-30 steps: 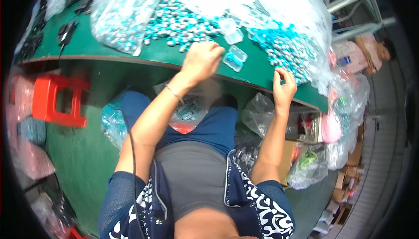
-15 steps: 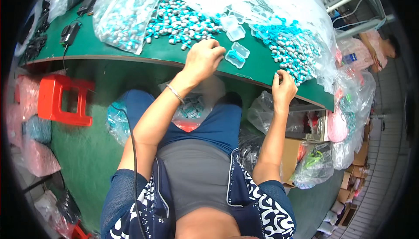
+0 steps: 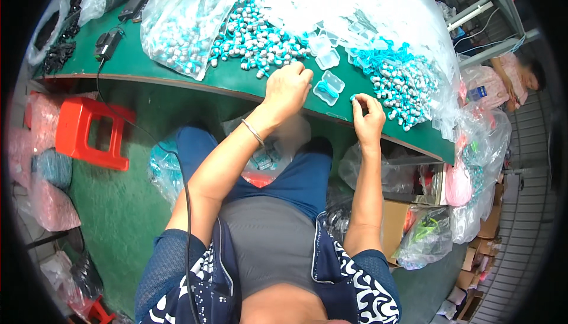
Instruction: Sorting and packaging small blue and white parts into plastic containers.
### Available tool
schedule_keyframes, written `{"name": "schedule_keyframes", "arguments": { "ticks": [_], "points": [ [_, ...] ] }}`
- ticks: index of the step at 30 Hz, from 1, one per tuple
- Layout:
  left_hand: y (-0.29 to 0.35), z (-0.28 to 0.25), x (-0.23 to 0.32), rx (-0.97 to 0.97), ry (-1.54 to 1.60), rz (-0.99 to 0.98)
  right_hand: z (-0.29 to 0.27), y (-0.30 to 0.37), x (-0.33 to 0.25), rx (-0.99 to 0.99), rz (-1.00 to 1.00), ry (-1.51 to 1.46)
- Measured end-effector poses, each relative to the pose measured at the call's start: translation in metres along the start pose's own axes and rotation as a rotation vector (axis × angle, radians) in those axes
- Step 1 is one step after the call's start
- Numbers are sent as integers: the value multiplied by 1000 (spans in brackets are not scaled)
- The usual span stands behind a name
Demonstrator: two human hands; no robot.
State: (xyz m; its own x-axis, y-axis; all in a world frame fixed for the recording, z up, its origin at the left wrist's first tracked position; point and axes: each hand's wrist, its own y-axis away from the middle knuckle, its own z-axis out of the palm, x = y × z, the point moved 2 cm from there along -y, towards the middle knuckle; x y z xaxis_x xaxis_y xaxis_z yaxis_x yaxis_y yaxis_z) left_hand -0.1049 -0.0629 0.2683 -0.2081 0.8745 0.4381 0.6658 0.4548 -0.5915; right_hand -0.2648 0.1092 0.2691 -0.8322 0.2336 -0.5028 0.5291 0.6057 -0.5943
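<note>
On the green table an open small clear plastic box (image 3: pixel 333 80) holds a coil of teal cord (image 3: pixel 327 89). My left hand (image 3: pixel 288 92) is just left of it, fingers closed together at the near edge of a heap of teal-and-grey plugs (image 3: pixel 251 39) that look like earplugs. Anything in those fingertips is hidden from view. To the right of the box, my right hand (image 3: pixel 369 122) pinches a small teal plug (image 3: pixel 353 97) between thumb and finger. Beyond it lies a second heap of grey-ended plugs (image 3: pixel 405 96) with teal cords.
More clear boxes (image 3: pixel 327 58) lie behind the open one. A plastic bag (image 3: pixel 177 46) of plugs stands at left, near a black adapter (image 3: pixel 108 43). Below the table are a red stool (image 3: pixel 92 135) and a cardboard box (image 3: pixel 394 226). Another person (image 3: pixel 500 78) sits at far right.
My right hand has come left from the right-hand heap toward the open box, with a teal plug now showing in its fingertips. My left hand stays near the left heap. The view has shifted slightly.
</note>
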Motion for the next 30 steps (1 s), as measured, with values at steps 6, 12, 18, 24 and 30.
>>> {"name": "schedule_keyframes", "arguments": {
  "ticks": [6, 12, 18, 24, 30],
  "points": [
    [3, 5, -6, 58, 108, 55, 10, 2, 8, 62, 111, -117],
    [2, -11, -6, -77, 129, 163, 10, 1, 3, 59, 59, -5],
    [-2, -14, -1, -85, 103, 217, 11, 4, 3, 49, 88, 25],
    [0, -12, 3, -127, 62, 118, 12, 6, 5, 65, 69, 8],
    [8, -13, 12, -76, 58, 56, 12, 7, 7, 70, 78, -17]
  ]
}}
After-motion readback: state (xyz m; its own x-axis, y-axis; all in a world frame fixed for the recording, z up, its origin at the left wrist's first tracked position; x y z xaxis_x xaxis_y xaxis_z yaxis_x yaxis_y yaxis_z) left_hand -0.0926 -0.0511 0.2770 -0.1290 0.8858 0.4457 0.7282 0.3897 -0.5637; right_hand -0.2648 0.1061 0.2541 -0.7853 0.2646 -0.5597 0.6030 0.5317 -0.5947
